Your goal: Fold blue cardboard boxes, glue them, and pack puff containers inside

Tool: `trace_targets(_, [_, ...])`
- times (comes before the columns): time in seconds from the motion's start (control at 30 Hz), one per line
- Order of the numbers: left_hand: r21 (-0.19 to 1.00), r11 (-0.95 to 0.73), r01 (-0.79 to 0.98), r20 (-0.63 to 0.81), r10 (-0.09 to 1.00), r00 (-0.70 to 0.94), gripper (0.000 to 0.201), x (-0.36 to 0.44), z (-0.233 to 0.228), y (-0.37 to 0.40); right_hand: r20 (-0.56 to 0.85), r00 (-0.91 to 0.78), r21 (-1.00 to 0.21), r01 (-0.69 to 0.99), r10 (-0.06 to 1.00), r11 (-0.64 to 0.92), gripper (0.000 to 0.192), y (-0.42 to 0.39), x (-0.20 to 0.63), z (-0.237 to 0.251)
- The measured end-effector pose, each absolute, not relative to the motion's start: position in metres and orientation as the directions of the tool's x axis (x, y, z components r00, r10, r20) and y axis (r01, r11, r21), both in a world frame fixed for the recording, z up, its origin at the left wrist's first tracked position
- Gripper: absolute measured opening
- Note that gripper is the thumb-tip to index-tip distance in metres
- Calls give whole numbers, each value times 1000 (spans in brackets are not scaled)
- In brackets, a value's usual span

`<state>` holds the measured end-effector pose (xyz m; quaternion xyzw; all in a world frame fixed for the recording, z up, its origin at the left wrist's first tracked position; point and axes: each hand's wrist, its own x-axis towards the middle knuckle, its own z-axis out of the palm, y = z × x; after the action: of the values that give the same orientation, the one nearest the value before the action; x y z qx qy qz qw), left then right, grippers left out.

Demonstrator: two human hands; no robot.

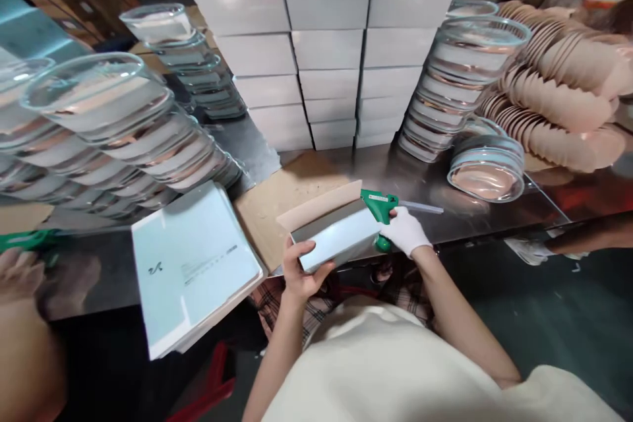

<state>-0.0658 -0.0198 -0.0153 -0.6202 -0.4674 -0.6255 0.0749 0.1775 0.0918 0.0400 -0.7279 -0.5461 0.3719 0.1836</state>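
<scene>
Gripping the near left end of a white box (341, 237), your bare left hand (302, 277) has its thumb and fingers set apart, pinching the carton between them. The box lies tilted in front of your body, at the near edge of the dark, shiny tabletop (440, 191), with a long brown flap (324, 204) standing open along its far side. Your right hand (408, 232), in a white glove, has its fingers curled round the handle of a green glue gun (380, 208) at the box's right end; you cannot tell from here whether its nozzle touches the carton. A translucent glue stick (421, 208) juts from the back of the gun toward the right.

Beyond the box, a brown cardboard sheet (277, 204) lies flat, and just to your left sits a pile of pale printed blanks (198, 264). Ahead of you rise columns of stacked white boxes (326, 53), flanked by clear containers at left (128, 125) and a taller stack of clear containers at right (457, 72). Farther right stand rows of pinkish rounded pieces (573, 92). At the far left, a co-worker's hand (20, 273) is at a green tool (30, 239).
</scene>
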Motion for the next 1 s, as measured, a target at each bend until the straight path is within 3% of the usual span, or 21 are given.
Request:
trace_targets(0.07, [516,-539,666,847,436,-304,39,-63,-11,-23,-353,103,-747,567,930,-347,26,93,181,35])
trace_targets(0.13, [590,-475,653,803,433,-410,38,-60,-6,-34,-362,73,-812,464,929,-353,23,90,184,33])
trace_targets(0.2, [715,-380,587,690,514,-509,39,-57,0,-48,-335,67,-865,375,940,-335,27,84,185,36])
trace_targets(0.3, [887,-249,389,449,662,-600,39,-49,7,-62,-178,76,-973,136,981,-187,40,69,184,52])
trace_targets(0.4, [958,-157,239,275,742,-612,40,-40,13,-60,-88,-71,-994,-66,994,-92,39,50,184,75])
trace_targets(0.53, [966,-126,227,235,797,-556,38,-31,23,-46,-64,-264,-998,43,962,-54,33,23,188,89])
trace_targets(0.67, [933,-207,295,331,816,-475,33,-23,34,-41,172,-394,-906,297,903,303,13,7,184,87])
trace_targets(0.8, [895,-264,360,411,802,-434,29,-19,39,-42,338,-425,-784,367,840,501,10,8,169,84])
trace_targets(0.9, [895,-245,372,402,805,-436,31,-19,37,-46,380,-401,-742,407,833,534,11,12,171,78])
trace_targets(1.0, [918,-200,342,352,808,-473,33,-23,30,-50,304,-316,-774,469,899,426,13,18,190,65])
